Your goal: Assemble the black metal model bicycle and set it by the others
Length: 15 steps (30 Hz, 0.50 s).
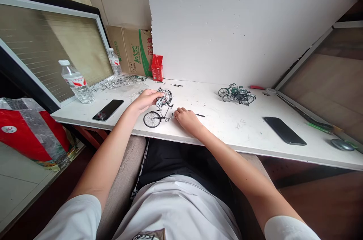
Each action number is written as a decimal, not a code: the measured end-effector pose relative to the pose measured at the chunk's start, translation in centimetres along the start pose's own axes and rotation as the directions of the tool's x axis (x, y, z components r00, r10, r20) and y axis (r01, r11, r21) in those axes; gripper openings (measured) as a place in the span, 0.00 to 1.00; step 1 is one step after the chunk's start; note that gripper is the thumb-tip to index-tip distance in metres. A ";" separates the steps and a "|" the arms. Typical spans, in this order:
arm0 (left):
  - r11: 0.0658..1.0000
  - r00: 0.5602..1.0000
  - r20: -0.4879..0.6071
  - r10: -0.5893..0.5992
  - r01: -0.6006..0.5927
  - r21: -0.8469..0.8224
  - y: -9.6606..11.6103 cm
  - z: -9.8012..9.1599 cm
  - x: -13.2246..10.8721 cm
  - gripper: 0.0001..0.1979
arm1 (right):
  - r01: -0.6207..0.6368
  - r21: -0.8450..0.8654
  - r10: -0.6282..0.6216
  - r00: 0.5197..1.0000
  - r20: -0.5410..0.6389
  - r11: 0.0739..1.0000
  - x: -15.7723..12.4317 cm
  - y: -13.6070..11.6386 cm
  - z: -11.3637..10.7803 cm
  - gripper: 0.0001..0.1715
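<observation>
A black miniature bicycle (163, 111) lies or leans on the white table in front of me, its two spoked wheels at opposite ends. My left hand (146, 99) pinches it near the upper wheel and the chain area. Close to the bicycle's handlebar end is my right hand (186, 119), its fingers curled down at the table; whatever they hold, if anything, is hidden. Just right of these fingers lies a thin black tool (200, 115), like a small screwdriver. Another thin dark tool (177, 85) rests farther back, beyond the bicycle.
Several miniature bicycles (236, 95) stand at the right back. Phones lie left (108, 109) and right (284, 130). Thin part frames (121, 82), a water bottle (77, 83), a red box (157, 68) and a carton (130, 50) occupy the left back. A white board (241, 31) rises behind.
</observation>
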<state>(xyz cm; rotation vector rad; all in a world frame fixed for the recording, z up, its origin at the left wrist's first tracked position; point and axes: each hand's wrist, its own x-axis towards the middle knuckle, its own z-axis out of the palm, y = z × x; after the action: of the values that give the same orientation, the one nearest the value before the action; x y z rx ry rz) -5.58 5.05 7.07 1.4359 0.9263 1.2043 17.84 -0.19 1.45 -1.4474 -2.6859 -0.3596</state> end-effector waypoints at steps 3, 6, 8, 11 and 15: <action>0.997 0.996 0.033 -0.080 0.080 -0.009 -0.1 -0.1 0.0 0.16 | -0.019 0.010 0.019 1.000 0.004 1.000 -0.1 0.1 -0.2 0.18; 0.992 0.990 0.060 -0.124 0.125 -0.008 -0.2 0.1 -0.1 0.17 | -0.044 0.020 0.044 0.999 -0.003 0.999 -0.2 0.3 -0.1 0.18; 0.989 0.986 0.077 -0.146 0.147 -0.006 -0.4 0.3 -0.1 0.17 | -0.043 0.012 0.043 0.999 -0.009 0.999 -0.3 0.4 0.2 0.19; 0.986 0.982 0.091 -0.165 0.168 -0.020 -0.6 0.8 -0.2 0.18 | -0.020 0.020 0.020 1.000 -0.022 1.000 -0.4 0.5 0.6 0.18; 0.983 0.980 0.089 -0.176 0.180 -0.043 -0.7 0.9 -0.2 0.18 | 0.036 0.174 -0.027 0.998 -0.052 0.984 -0.2 1.7 0.9 0.14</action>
<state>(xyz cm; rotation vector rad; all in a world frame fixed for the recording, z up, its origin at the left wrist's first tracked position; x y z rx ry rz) -4.68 4.78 6.31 1.3238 0.9384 1.0194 19.42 0.70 0.85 -1.3309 -2.6285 -0.1541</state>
